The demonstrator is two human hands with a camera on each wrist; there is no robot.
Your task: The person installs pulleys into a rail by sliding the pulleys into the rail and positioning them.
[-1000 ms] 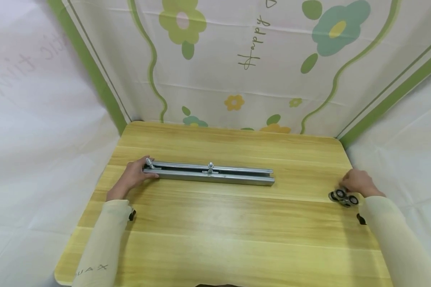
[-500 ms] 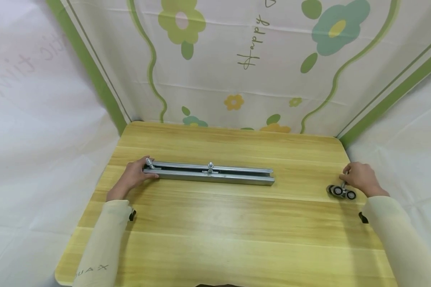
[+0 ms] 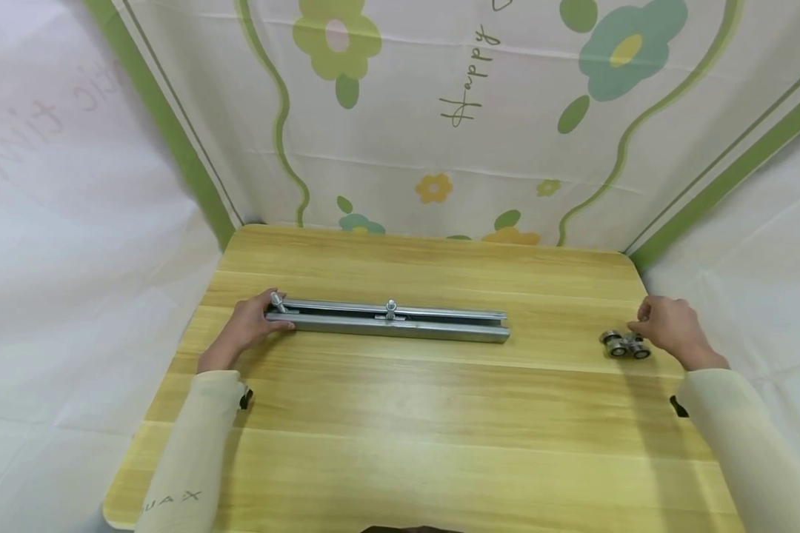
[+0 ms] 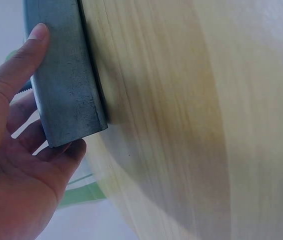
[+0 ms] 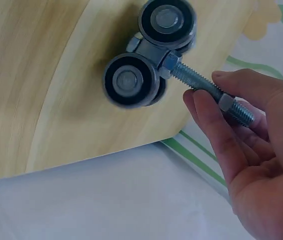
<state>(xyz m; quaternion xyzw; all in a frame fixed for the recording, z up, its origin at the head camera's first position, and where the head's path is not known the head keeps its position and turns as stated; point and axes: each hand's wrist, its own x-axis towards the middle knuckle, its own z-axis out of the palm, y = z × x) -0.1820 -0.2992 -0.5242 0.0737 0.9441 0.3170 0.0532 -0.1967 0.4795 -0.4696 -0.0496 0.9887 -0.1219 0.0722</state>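
A steel channel track (image 3: pixel 440 332) lies across the table, its slot facing up. My left hand (image 3: pixel 245 329) grips its left end, thumb along the near wall (image 4: pixel 64 80) and the other fingers behind and under the end. Two threaded bolts stand up from the slot, one (image 3: pixel 278 302) beside my left hand and another (image 3: pixel 391 311) near mid-track. Over at the right, my right hand (image 3: pixel 670 327) pinches the threaded stem (image 5: pixel 196 80) of a roller trolley (image 3: pixel 618 346) between thumb and fingers. The trolley's wheels (image 5: pixel 127 81) have dark rings and metal hubs; a nut (image 5: pixel 226 102) sits on the stem.
The wooden table (image 3: pixel 400 429) has rounded corners. A white cloth (image 3: pixel 387 133) with printed flowers hangs behind its far edge, and more white cloth (image 3: pixel 760 318) hangs on both sides, close to my right hand.
My right hand has risen slightly toward the far edge and turned the roller trolley, whose wheels have swung up and left. My left hand and the track have stayed still.
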